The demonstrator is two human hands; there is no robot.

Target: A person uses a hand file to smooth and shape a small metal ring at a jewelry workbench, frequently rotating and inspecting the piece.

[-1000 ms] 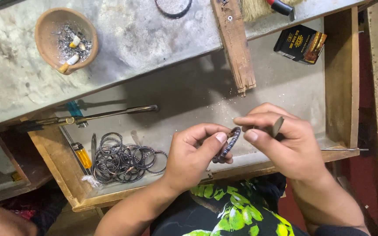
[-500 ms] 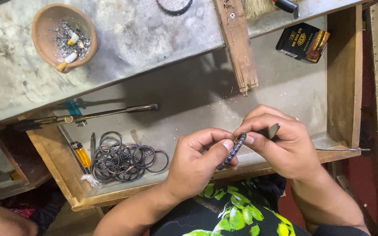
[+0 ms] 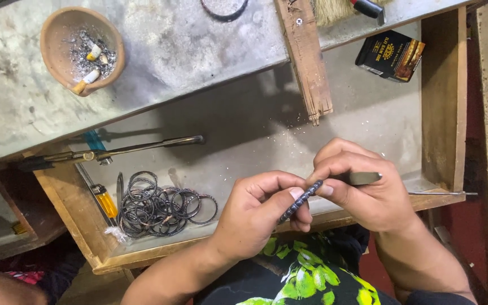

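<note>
Bangle [image 3: 300, 200]: dark, patterned ring, edge-on, above the drawer's [image 3: 444, 107] front rim.
Left hand [image 3: 258, 212]: fingers pinched on bangle.
Right hand [image 3: 362, 189]: closed around metal tool [image 3: 362, 178], fingertip against bangle.
Handling: judged light, rigid; grip by the rim.

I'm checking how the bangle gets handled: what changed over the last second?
The dark ring turned from showing its open face to edge-on between both hands. The left hand and right hand kept their pinch on it; the right also keeps the metal tool. The ring pile in the drawer stayed put.
</note>
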